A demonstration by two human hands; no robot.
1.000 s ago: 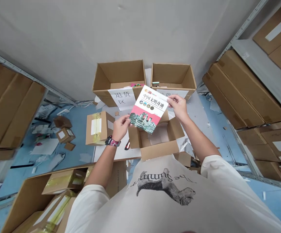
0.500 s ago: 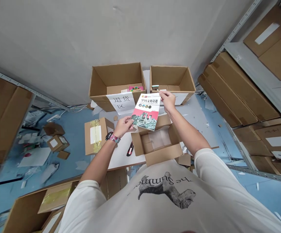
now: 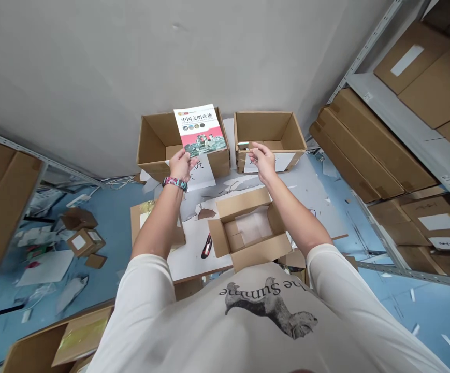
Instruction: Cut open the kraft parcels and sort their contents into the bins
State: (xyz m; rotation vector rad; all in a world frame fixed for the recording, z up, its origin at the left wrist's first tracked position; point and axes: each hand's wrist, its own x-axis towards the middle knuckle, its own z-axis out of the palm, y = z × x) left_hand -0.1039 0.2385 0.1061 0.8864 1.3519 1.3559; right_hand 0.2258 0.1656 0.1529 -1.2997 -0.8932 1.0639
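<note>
My left hand (image 3: 182, 166) grips a book (image 3: 200, 130) by its lower left corner. The cover is white above and pink below, with dark Chinese title characters and a picture of ruins. The book is held up over the front right part of the left cardboard bin (image 3: 153, 135), hiding some of its inside. My right hand (image 3: 262, 159) is off the book, fingers apart and slightly curled, in front of the right cardboard bin (image 3: 292, 129). Below, on the table, sits an open carton (image 3: 235, 204) with flaps spread and pale paper inside.
A red and black box cutter (image 3: 206, 246) lies left of the open carton. A taped box (image 3: 135, 223) is partly behind my left forearm. Shelves with cartons (image 3: 380, 145) rise on the right; small boxes (image 3: 86, 242) and scraps litter the blue floor at left.
The book has gone from above the open carton up and left to the left bin, carried by my left hand. My right hand has let go of it.
</note>
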